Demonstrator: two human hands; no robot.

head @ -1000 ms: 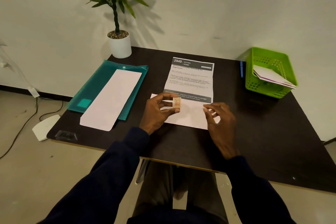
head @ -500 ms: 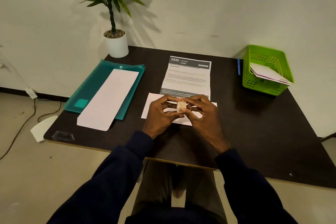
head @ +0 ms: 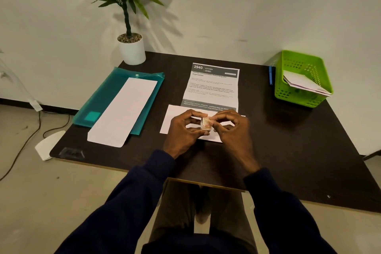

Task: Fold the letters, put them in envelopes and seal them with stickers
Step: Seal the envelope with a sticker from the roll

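- Sticker roll point(head: 206, 124) sits between both hands, just above the white envelope point(head: 172, 117) at the near middle of the table point(head: 288, 150).
- Left hand point(head: 182, 132) grips the roll, fingers curled round it.
- Right hand point(head: 234, 130) pinches the roll's edge with its fingertips.
- Printed letter point(head: 213, 86) lies flat and unfolded, near edge meeting the envelope.
- Green basket point(head: 284, 88), far right, holds white papers.

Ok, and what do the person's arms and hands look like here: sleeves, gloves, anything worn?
Both arms are in long, plain dark navy sleeves with no visible print or marking. The left sleeve and the right sleeve each end at the wrist. The left hand and right hand are bare: no gloves, and no ring or watch shows.
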